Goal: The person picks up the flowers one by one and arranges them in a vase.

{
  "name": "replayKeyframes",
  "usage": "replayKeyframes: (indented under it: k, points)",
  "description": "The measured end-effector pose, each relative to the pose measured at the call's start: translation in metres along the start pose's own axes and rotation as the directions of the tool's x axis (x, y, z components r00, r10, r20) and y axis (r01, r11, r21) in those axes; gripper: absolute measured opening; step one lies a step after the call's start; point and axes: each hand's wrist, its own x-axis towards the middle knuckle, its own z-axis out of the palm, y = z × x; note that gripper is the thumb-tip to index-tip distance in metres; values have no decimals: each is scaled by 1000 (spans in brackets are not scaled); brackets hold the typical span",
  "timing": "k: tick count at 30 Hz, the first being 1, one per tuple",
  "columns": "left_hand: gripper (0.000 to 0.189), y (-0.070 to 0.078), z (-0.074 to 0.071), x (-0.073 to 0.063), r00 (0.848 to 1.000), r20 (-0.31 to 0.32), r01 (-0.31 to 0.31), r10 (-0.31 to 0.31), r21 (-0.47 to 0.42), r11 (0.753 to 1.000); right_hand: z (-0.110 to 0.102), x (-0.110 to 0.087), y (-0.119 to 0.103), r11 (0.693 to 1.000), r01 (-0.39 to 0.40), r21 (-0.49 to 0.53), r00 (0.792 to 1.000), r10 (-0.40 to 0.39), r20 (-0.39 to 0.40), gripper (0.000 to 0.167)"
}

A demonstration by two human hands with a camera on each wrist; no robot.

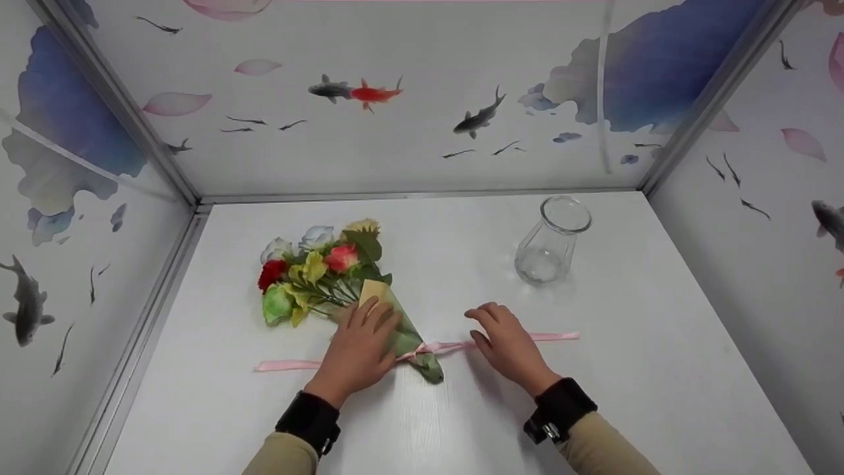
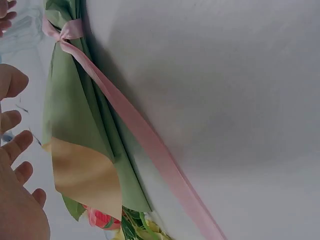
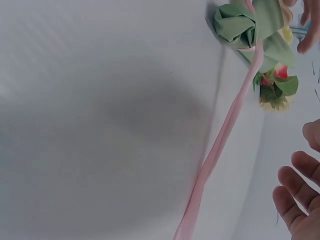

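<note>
Loosely, left hand [image 1: 361, 346] spreads above bouquet [image 1: 341, 258], right hand [image 1: 512, 346] above ribbon [image 1: 452, 346], within the tabletop [image 1: 672, 382] edges.

The ribbon [image 2: 145, 137] is pink, the wrapping [image 2: 75, 100] green.

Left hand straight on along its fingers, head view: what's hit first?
Left hand likely meets the beige paper flap on the green paper-wrapped flower bouquet; height unclear, so it might pass over.
</note>
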Motion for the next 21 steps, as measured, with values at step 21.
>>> replayKeyframes:
  k: [21]
  points:
    - [85,-1,17,-7,980,192,61,-43,-86,994,19,7,-26,994,108,-10,986,-106,131,32]
